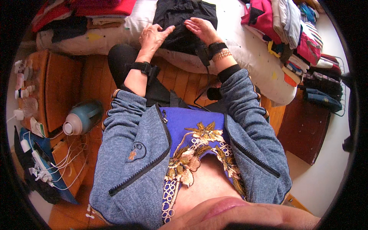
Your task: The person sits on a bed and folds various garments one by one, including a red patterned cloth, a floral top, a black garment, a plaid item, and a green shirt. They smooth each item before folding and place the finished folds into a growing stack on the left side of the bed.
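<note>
A black folded garment [186, 14] lies on the white bed cover in front of me. Over its left edge is my left hand [154, 37], with the thumb stretched out apart from slightly bent fingers and nothing visible between them. My right hand [202, 30] is above the garment's right half, palm partly turned up, its fingers extended toward the left hand and holding nothing. A gap separates the two hands, with black cloth showing between them. Whether either hand touches the cloth, I cannot tell.
Folded clothes [287, 23] are piled on the bed at right, with another stack [103, 11] at left. A wire rack [342, 84] holds more clothes. Left of me stand a wooden cabinet [63, 88], a blue-grey thermos [82, 117] and a white power strip [40, 165] with tangled cables.
</note>
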